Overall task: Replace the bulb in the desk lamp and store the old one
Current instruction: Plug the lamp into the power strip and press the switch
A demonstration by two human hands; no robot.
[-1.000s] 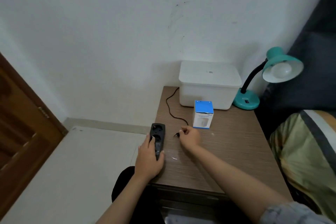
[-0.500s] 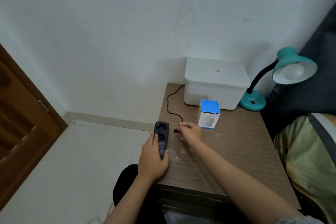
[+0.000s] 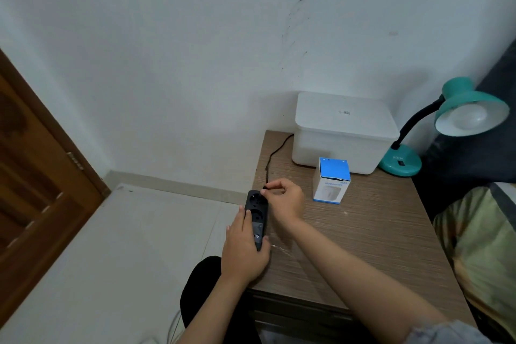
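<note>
A teal desk lamp (image 3: 402,163) stands at the back right of the wooden bedside table (image 3: 363,246), with a white bulb (image 3: 469,117) in its shade. Its black cord (image 3: 272,158) runs down the table's left side. My left hand (image 3: 244,248) grips a black power strip (image 3: 257,218) at the table's left edge. My right hand (image 3: 284,198) pinches the cord's plug at the strip's far socket. A blue and white bulb box (image 3: 331,180) stands upright just right of my right hand.
A white lidded storage box (image 3: 343,131) sits at the back of the table against the wall. A brown wooden door (image 3: 36,181) is on the left. Bedding (image 3: 480,246) lies to the right of the table. Pale floor (image 3: 125,260) spreads on the left.
My right hand has carried the plug leftward from the tabletop to the far socket of the power strip. My left hand keeps its grip on the strip.
</note>
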